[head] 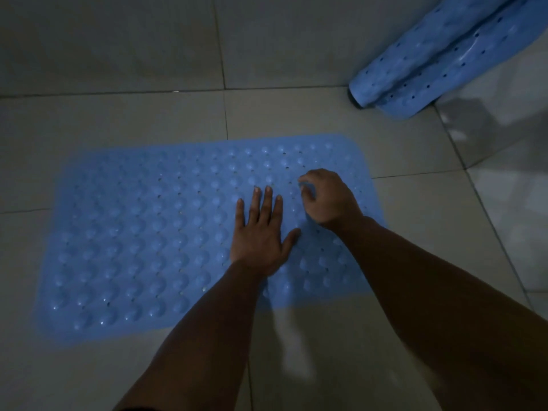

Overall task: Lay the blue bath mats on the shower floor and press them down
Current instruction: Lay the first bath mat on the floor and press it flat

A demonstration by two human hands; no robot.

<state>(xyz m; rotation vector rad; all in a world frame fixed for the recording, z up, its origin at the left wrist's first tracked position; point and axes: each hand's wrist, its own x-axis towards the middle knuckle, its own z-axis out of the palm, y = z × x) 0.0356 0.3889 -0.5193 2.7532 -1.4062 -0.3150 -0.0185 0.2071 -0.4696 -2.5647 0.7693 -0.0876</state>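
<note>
The dim shower floor (148,54) is laid in large pale glossy tiles with thin dark grout lines, and on it one blue bath mat (133,232) lies flat, a round-cornered rectangle of soft rubbery sheet, bubbled and pierced with small drain holes. The left hand (258,232) presses on it with straight, spread fingers, while the right hand (329,197) rests just beside with fingers curled, apparently pinching nothing. A second mat (439,54) lies rolled, top right; it looks light, floppy, likely slick, best taken by its loose edge.
</note>
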